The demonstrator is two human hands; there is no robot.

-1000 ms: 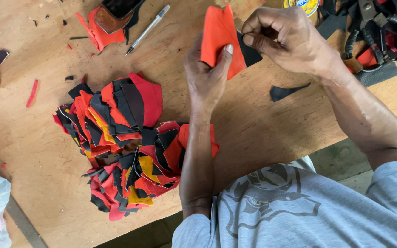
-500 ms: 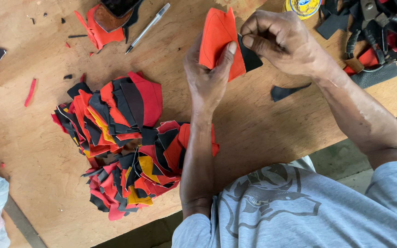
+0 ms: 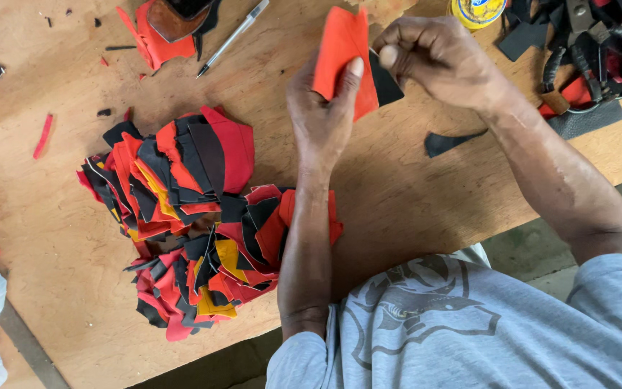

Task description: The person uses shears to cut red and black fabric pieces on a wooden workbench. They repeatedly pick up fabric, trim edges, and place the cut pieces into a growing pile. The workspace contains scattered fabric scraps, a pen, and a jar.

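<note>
nearest lies a heap of red, black and yellow cut pieces on the wooden counter. above it the left hand has a grasping grip on a red piece, thumb across its face. the right hand pinches a black piece just behind it. farther off lies a pen.

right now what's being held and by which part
A red piece is pinched at its lower edge by the left hand; the right hand holds a black piece behind it.

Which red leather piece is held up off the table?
The orange-red piece pinched between both hands; the others lie in the heap or as scattered scraps.
</note>
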